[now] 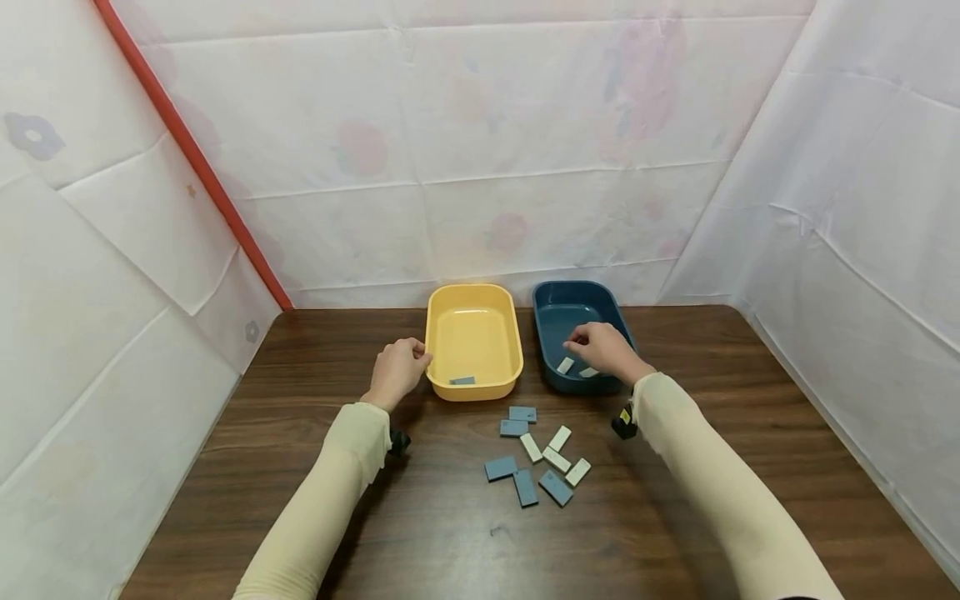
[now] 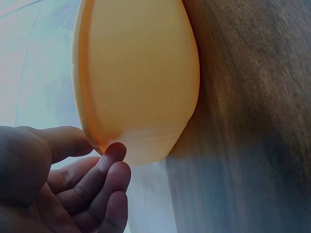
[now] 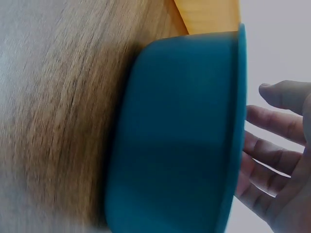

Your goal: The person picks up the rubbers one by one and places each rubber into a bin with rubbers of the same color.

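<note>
At the near part of its left side, my left hand [image 1: 395,372] pinches the rim of a yellow tub [image 1: 472,293]. In the left wrist view, the thumb [image 2: 65,141] reaches behind the rim while the curled fingers [image 2: 116,174] lie against the outer side. A grey tile [image 1: 462,381] lies inside that tub. Over the dark blue tub [image 1: 573,292] hangs my right hand [image 1: 603,347], its fingers loosely bent with nothing between them. White tiles [image 1: 566,365] lie below it on the tub floor. The right wrist view shows its fingertips partly hidden behind the blue rim.
Several grey tiles [image 1: 501,468] and white tiles [image 1: 557,460] lie loose on the brown wooden table [image 1: 300,450] in front of the tubs. White patterned sheets [image 1: 480,125] hang behind and at both sides. A red pole [image 1: 195,158] slants down at the back left.
</note>
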`<state>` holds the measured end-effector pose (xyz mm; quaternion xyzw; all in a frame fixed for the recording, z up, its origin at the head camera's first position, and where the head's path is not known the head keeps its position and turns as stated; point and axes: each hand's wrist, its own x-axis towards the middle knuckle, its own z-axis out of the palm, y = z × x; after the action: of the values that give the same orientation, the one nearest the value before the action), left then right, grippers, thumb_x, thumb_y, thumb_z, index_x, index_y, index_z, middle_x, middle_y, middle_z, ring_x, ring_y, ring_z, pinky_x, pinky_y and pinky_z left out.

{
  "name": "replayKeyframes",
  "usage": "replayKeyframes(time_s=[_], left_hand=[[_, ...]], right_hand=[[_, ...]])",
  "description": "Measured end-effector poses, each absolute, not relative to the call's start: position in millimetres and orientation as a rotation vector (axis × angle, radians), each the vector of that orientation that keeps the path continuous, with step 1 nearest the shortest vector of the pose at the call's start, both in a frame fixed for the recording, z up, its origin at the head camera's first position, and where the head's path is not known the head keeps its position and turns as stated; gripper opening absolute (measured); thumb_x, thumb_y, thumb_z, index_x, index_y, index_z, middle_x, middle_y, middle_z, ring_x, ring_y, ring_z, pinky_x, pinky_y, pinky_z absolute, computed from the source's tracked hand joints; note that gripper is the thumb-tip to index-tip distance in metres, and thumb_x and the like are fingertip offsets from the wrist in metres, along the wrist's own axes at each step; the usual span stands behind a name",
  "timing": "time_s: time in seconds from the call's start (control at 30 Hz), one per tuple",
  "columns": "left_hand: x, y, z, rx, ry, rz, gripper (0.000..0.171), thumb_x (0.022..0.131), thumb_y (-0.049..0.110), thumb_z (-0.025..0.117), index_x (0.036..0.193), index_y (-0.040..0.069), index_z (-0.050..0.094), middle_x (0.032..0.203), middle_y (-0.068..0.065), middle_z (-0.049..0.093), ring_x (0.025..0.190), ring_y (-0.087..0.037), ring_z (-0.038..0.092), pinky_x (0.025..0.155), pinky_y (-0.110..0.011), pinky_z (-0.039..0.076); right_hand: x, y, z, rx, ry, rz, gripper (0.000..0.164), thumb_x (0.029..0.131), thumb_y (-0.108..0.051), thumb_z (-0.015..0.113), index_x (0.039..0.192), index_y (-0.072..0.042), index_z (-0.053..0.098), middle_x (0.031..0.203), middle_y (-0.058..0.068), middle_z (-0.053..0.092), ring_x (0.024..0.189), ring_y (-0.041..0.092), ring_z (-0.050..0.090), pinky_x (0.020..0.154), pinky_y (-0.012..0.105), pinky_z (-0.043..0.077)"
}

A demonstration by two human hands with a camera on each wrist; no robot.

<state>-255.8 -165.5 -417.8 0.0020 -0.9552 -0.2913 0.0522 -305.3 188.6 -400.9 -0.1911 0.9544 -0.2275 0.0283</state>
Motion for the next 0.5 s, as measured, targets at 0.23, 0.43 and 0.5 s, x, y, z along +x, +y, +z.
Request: replayKeyframes(time_s=[0.23, 0.43, 0.5], left_hand=[[-256, -163, -418, 0.018, -2.909, -0.879, 0.028, 0.095, 0.022, 0.062, 0.111, 0.0, 0.07, 0.104, -0.015, 0.073, 0.087, -0.028, 0.07, 0.078, -0.042, 0.055], [-257, -163, -416, 0.013, -2.915, -0.885, 0.03, 0.096, 0.022, 0.061, 0.113, 0.0, 0.069, 0.105, -0.016, 0.073, 0.088, -0.029, 0.07, 0.08, -0.044, 0.055], [-258, -163, -416, 0.013, -2.913, -0.882, 0.029, 0.096, 0.022, 0.061, 0.113, 0.0, 0.069, 0.104, -0.016, 0.073, 0.087, -0.029, 0.07, 0.079, -0.044, 0.055]], right_hand=[[-297, 201, -390, -0.589, 2.985, -0.707, 0.027, 0.097, -0.024, 0.06, 0.104, -0.002, 0.073, 0.093, 0.009, 0.071, 0.08, 0.019, 0.063, 0.074, 0.039, 0.052], [-294, 215, -383, -0.52, 3.012, -0.725, 0.027, 0.097, -0.023, 0.059, 0.107, -0.001, 0.071, 0.097, 0.013, 0.07, 0.083, 0.023, 0.063, 0.076, 0.042, 0.052], [-293, 218, -383, -0.49, 3.027, -0.735, 0.026, 0.098, -0.023, 0.058, 0.108, -0.002, 0.07, 0.099, 0.014, 0.07, 0.086, 0.025, 0.063, 0.077, 0.043, 0.052]])
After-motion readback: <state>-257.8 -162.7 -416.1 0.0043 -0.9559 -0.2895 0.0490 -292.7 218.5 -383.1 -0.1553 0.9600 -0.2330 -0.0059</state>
